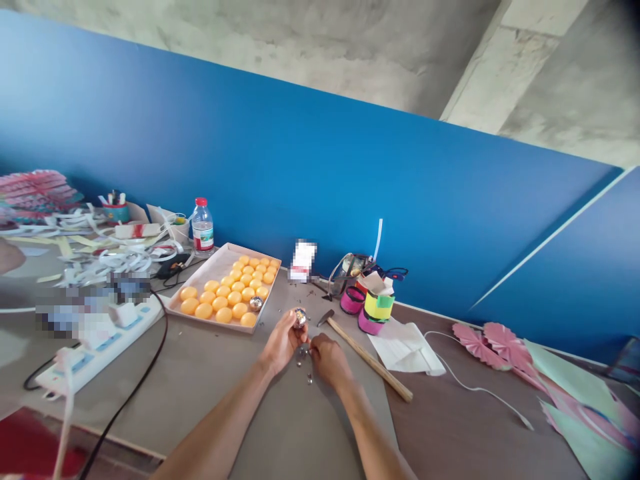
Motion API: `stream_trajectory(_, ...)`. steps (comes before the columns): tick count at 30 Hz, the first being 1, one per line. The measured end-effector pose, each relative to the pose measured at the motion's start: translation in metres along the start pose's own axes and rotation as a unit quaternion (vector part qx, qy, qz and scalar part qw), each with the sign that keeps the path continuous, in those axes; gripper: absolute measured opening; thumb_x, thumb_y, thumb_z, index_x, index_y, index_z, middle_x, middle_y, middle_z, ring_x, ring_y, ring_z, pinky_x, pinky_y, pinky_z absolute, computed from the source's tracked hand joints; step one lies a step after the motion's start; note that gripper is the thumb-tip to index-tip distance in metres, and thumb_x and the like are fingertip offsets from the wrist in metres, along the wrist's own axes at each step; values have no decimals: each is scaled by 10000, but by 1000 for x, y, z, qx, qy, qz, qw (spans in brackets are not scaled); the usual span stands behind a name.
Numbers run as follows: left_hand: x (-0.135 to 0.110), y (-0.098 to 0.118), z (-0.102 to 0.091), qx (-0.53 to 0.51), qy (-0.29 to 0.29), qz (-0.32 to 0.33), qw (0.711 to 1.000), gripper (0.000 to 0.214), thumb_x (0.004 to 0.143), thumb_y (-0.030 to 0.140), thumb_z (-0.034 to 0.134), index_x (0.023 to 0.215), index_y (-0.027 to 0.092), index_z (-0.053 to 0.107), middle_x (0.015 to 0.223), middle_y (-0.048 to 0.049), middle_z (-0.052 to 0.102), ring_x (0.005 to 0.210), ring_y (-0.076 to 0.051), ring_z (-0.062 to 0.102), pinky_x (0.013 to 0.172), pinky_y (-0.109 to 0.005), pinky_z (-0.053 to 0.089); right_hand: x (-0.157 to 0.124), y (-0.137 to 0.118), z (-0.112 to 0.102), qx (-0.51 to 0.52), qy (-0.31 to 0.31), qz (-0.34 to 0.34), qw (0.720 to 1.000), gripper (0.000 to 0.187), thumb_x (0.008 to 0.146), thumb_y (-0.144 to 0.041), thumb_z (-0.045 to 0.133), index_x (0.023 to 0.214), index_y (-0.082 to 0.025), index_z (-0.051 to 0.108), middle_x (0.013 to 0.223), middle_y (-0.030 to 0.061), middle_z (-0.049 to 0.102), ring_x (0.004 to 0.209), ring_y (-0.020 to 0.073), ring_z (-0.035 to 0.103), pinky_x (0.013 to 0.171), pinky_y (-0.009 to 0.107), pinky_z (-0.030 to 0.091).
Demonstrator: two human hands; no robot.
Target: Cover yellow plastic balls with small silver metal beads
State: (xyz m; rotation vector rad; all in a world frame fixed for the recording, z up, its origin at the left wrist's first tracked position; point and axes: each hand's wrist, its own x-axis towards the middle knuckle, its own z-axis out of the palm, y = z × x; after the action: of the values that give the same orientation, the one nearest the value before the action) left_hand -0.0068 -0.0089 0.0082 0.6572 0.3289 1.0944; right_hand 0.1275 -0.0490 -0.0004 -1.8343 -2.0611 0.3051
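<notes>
A shiny silver ball (300,319) sits in the fingertips of my left hand (281,343), held above the table. My right hand (330,359) is just to the right of it, with its fingers curled together close to the tabletop; whatever they pinch is too small to make out. Small shiny bits (301,357) lie on the table between my hands. Just beyond my right hand rests a hammer (367,350) with a wooden handle. To the left, a shallow box (200,267) holds many orange balls (223,301) and one silver ball (256,304).
A white power strip (105,353) with plugs and a black cable (150,367) lies at left. Behind the box stands a plastic bottle (203,230). Colourful small containers (377,308) stand back right, near white paper (407,350). Pink paper fans (500,347) lie far right. A blue partition (325,167) closes the back.
</notes>
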Motion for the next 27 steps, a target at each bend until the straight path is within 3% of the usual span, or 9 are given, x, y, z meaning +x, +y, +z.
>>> stream_trajectory(5, 0, -2, 1, 2, -7, 1, 1000, 314, 775, 396, 577, 968, 149, 554, 668, -12, 573, 519, -98, 516, 551, -241, 424, -3, 0, 1, 37, 15, -21, 999, 169, 805, -158, 447, 881, -188, 595, 868, 50, 601, 759, 149, 561, 655, 230, 351)
stream_trajectory(12, 0, -4, -1, 6, -6, -1, 1000, 302, 785, 404, 562, 962, 160, 553, 672, -10, 578, 516, -97, 515, 560, -244, 424, 1, -6, 7, -3, 2, -42, 999, 165, 785, -125, 447, 826, -183, 596, 840, 58, 602, 800, 165, 559, 709, 246, 355)
stream_trajectory(15, 1, -4, -2, 9, -7, 2, 1000, 294, 789, 394, 559, 965, 160, 551, 678, -12, 580, 520, -95, 517, 549, -233, 418, 1, -1, 9, 58, 45, -28, 997, 161, 767, -112, 435, 781, -179, 581, 841, 62, 592, 782, 157, 557, 700, 239, 368)
stream_trajectory(18, 0, -4, -2, 14, -3, -6, 1000, 293, 789, 393, 559, 967, 161, 547, 682, -12, 580, 517, -96, 518, 548, -236, 426, 2, 6, 7, 175, 118, 14, 977, 135, 745, -125, 435, 705, -188, 547, 736, 40, 581, 703, 156, 550, 647, 246, 381)
stream_trajectory(22, -1, -2, 0, 27, 1, -18, 999, 313, 782, 405, 562, 979, 162, 547, 665, -7, 570, 507, -103, 519, 550, -250, 435, 6, 10, -1, 393, 125, 91, 907, 65, 741, -216, 498, 677, -206, 500, 482, -52, 469, 442, 116, 437, 476, 234, 322)
stream_trajectory(27, -3, -1, 4, 51, -20, -31, 998, 324, 799, 404, 540, 1000, 150, 547, 672, -12, 561, 518, -103, 511, 553, -252, 433, 6, 2, -12, 649, 73, 80, 753, 194, 680, -337, 635, 657, -183, 520, 527, -69, 461, 423, 64, 397, 466, 211, 298)
